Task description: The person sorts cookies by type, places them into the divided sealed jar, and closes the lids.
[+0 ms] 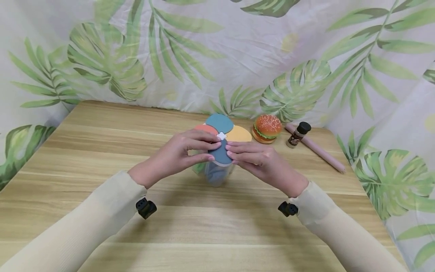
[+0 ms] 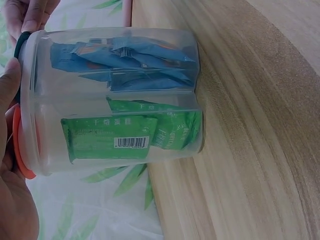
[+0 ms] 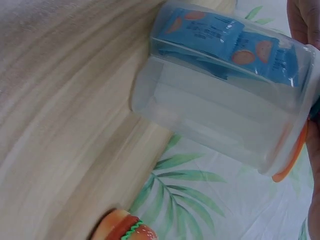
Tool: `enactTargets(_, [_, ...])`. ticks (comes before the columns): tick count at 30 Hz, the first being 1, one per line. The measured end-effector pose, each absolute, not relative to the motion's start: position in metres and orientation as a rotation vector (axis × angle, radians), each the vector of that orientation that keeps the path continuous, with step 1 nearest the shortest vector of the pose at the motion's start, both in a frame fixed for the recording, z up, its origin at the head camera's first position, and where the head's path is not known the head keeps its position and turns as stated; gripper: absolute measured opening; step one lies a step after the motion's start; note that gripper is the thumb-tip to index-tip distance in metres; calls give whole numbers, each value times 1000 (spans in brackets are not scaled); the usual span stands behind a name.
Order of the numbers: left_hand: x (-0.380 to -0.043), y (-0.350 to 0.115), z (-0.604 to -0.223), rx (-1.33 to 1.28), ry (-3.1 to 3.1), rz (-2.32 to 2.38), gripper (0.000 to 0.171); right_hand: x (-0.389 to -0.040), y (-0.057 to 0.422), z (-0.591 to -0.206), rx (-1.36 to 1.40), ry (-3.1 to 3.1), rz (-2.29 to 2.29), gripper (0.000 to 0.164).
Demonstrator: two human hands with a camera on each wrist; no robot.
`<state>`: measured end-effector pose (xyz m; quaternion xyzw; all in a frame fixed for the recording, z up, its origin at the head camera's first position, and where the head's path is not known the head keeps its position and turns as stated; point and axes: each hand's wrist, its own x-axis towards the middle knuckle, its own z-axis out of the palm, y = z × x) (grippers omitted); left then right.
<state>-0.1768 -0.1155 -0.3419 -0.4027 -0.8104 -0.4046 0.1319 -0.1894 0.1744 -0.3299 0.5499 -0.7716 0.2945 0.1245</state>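
A clear plastic jar (image 1: pixel 217 178) with several compartments stands on the table under both hands. Its petal-shaped lids are red (image 1: pixel 205 129), teal (image 1: pixel 220 122), yellow (image 1: pixel 239 133) and dark blue (image 1: pixel 221 154), around a small white flower centre. My left hand (image 1: pixel 180 150) rests its fingertips and thumb on the left side of the dark blue lid. From the right, my right hand (image 1: pixel 256 158) touches that lid's other side. Blue snack packets (image 2: pixel 145 62) and green packets (image 2: pixel 107 137) lie inside separate compartments. One compartment in the right wrist view holds no packets.
Behind and right of the jar sits a toy hamburger (image 1: pixel 267 128). Farther right is a small black-capped bottle (image 1: pixel 298 135), by a long pinkish stick (image 1: pixel 323 154). A leaf-print cloth (image 1: pixel 190 56) hangs behind the wooden table (image 1: pixel 102 143).
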Motion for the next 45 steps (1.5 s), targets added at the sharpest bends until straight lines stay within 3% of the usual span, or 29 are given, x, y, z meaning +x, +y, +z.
enactTargets(9, [-176,-112,-342,-1195,-2407,-1126,40,-177,179,-334,1513,-2344,809,45])
enactTargets(14, [-177,-113,-343,-1076,-2479,-1220,48,-157,181,-347,1317,-2471,911,71])
enactTargets(18, [-184,-118,-345,-853,-2526,-1518,64,-142,179,-359,1087,-2568,1172,83])
enactTargets(24, [-194,-127,-350,-633,-2512,-2168,90,-135,170,-372,793,-2521,1782,73])
enactTargets(29, [-202,-127,-358,-628,-2396,-2444,103,-136,166,-373,670,-2405,2190,96])
enactTargets(32, [-204,-127,-360,-615,-2355,-2509,106,-136,165,-373,645,-2380,2310,104])
enactTargets(45, [-194,-130,-357,-622,-2444,-2412,103,-158,168,-376,715,-2350,2345,103])
